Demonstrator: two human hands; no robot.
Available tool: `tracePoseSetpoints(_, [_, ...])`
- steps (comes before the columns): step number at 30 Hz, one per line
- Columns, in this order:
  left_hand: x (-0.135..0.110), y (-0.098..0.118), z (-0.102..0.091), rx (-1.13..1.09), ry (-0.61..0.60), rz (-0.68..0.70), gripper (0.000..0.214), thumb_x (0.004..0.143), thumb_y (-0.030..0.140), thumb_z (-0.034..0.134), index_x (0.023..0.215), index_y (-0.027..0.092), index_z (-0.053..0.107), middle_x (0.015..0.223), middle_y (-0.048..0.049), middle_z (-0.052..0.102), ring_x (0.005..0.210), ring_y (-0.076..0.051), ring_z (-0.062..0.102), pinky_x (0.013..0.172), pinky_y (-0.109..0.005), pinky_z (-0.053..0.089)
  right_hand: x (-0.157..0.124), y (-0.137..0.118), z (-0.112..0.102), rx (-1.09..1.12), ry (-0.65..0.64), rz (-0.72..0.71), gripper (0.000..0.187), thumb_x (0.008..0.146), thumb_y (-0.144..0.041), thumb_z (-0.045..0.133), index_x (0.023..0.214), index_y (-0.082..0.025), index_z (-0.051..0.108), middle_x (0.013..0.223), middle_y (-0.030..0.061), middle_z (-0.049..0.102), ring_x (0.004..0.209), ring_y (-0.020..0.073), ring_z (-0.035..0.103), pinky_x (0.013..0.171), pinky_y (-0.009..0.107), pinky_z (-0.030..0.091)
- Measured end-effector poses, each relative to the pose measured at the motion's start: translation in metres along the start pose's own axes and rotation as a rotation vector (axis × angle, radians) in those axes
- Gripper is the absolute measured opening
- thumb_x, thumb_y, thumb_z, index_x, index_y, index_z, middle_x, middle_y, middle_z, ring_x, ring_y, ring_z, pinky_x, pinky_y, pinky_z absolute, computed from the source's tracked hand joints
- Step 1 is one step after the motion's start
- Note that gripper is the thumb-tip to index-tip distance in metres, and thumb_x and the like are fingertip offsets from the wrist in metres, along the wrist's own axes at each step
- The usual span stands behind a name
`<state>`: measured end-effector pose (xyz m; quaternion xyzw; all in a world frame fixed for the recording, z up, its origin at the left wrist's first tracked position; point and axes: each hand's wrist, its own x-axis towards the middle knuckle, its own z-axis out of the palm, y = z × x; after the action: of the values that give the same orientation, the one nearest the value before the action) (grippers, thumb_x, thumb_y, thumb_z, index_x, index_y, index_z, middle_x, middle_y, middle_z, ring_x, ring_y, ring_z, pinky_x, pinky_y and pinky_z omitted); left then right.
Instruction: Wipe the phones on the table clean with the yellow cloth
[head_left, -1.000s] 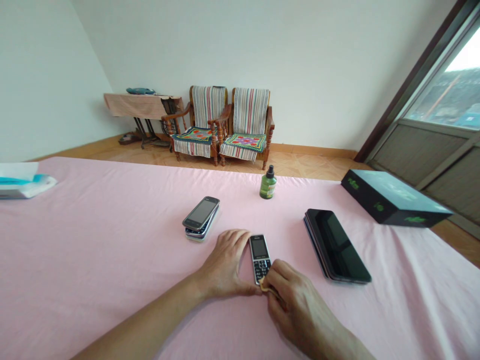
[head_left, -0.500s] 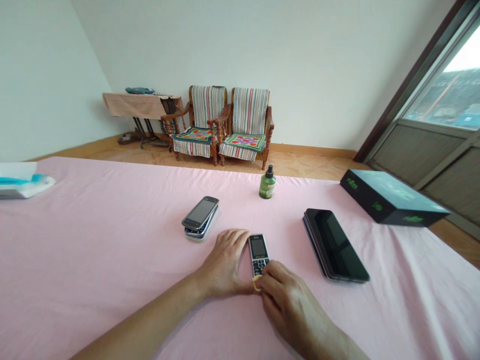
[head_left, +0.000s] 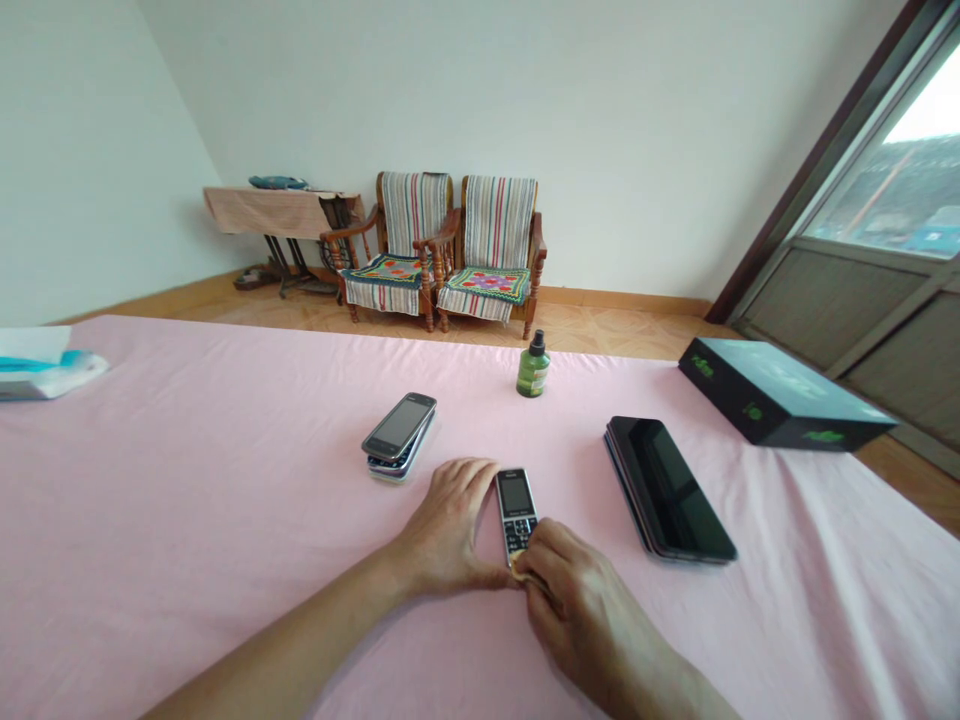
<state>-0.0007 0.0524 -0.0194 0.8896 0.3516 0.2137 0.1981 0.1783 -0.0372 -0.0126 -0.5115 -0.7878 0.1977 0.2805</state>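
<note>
A silver-edged keypad mobile phone (head_left: 515,497) lies face up on the pink cloth, its screen end away from me. My left hand (head_left: 448,530) braces it from the left, fingertips at its top corner and thumb by its bottom end. Pinched in the fingers of my right hand (head_left: 574,585) is a small pale-yellow wiping cloth (head_left: 517,565), pressed on the phone's lower keys. Most of that cloth is hidden under the fingers, and the bottom of the keypad is covered. To the left sits a small stack of older phones (head_left: 400,428), a grey touchscreen one on top.
Several large black smartphones (head_left: 671,490) are stacked on the right. A green spray bottle (head_left: 532,370) stands farther back, near a black box (head_left: 780,395). At the far left lies a white-and-blue tissue pack (head_left: 49,375). Two wooden armchairs (head_left: 491,240) stand beyond the pink-covered surface (head_left: 225,430).
My right hand has shifted slightly over the phone's lower end, and the yellow cloth has bunched and moved a little with it. My left hand and the phone stay in place.
</note>
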Motion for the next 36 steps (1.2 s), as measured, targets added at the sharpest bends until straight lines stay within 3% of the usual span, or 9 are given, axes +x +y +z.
tracePoseSetpoints(7, [0.000, 0.000, 0.000, 0.004, -0.003, -0.011, 0.109, 0.045, 0.061, 0.086, 0.134, 0.019, 0.040, 0.132, -0.0145, 0.050, 0.123, -0.036, 0.044, 0.107, -0.049, 0.032, -0.007, 0.001, 0.002, -0.067, -0.020, 0.051, 0.025, 0.069, 0.006, 0.045, 0.067, -0.018, 0.051, 0.077, 0.0021, 0.053, 0.066, 0.0143, 0.049, 0.056, 0.028, 0.028])
tracePoseSetpoints(14, [0.000, -0.001, 0.000, -0.001, -0.020, -0.021, 0.110, 0.047, 0.066, 0.083, 0.136, 0.018, 0.040, 0.134, -0.0164, 0.049, 0.125, -0.038, 0.042, 0.108, -0.051, 0.030, -0.002, 0.001, -0.004, 0.050, 0.047, 0.041, 0.022, 0.078, 0.002, 0.044, 0.075, -0.018, 0.053, 0.080, 0.0027, 0.053, 0.069, 0.0145, 0.052, 0.060, 0.026, 0.035])
tracePoseSetpoints(20, [0.000, 0.000, 0.000, -0.003, 0.003, -0.002, 0.101, 0.051, 0.055, 0.083, 0.135, 0.021, 0.039, 0.133, -0.0146, 0.050, 0.123, -0.038, 0.044, 0.107, -0.051, 0.030, -0.001, 0.001, 0.003, 0.036, 0.012, -0.030, 0.024, 0.081, 0.003, 0.044, 0.077, -0.019, 0.054, 0.084, 0.0035, 0.056, 0.075, 0.0156, 0.053, 0.064, 0.026, 0.038])
tracePoseSetpoints(27, [0.000, 0.000, 0.001, 0.006, 0.016, 0.001, 0.102, 0.049, 0.046, 0.086, 0.135, 0.017, 0.039, 0.133, -0.0155, 0.049, 0.124, -0.037, 0.043, 0.107, -0.050, 0.032, 0.000, -0.004, 0.010, -0.035, 0.066, -0.027, 0.024, 0.079, 0.003, 0.045, 0.076, -0.018, 0.055, 0.083, 0.0049, 0.057, 0.075, 0.0172, 0.053, 0.063, 0.027, 0.038])
tracePoseSetpoints(36, [-0.001, -0.004, 0.002, -0.016, 0.010, -0.020, 0.111, 0.044, 0.056, 0.086, 0.137, 0.021, 0.039, 0.136, -0.0151, 0.048, 0.125, -0.040, 0.042, 0.106, -0.055, 0.032, 0.000, 0.008, -0.005, -0.033, 0.082, 0.142, 0.026, 0.068, 0.007, 0.044, 0.071, -0.018, 0.051, 0.076, 0.0013, 0.052, 0.067, 0.0146, 0.051, 0.059, 0.025, 0.034])
